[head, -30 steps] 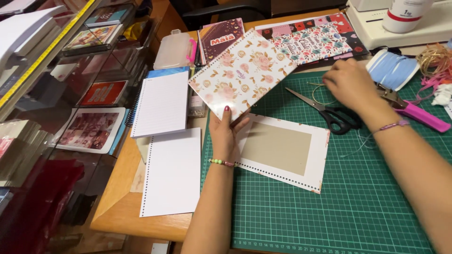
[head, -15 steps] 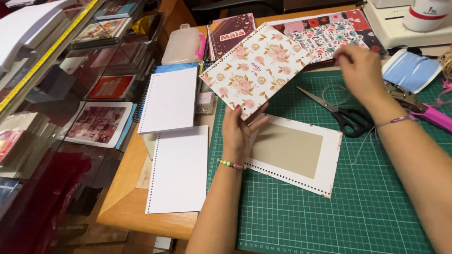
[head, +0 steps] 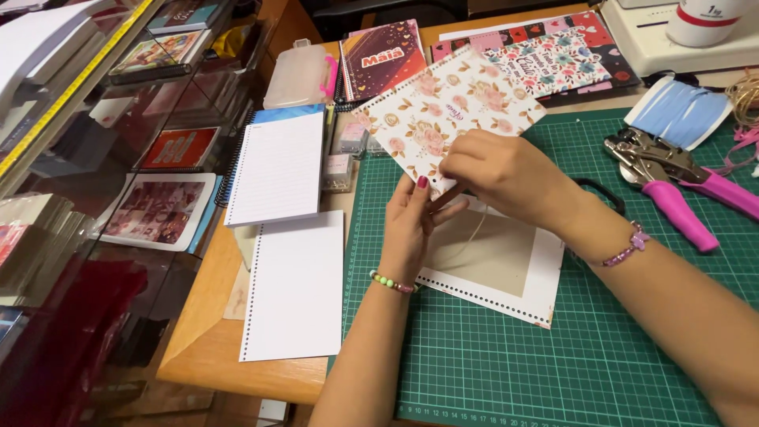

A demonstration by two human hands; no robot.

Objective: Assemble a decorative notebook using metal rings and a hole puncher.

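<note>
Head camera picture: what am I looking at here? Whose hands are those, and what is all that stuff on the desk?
No machine here: a person wears a camera on the head, looking down at their own two hands. The left hand and right hand both grip the lower corner of a floral card cover, raised above a green cutting mat. Under the hands lies a white punched cover with a tan centre. Left of the mat sit a punched white sheet and a lined spiral notebook. On the right lies a pink-handled punch tool.
</note>
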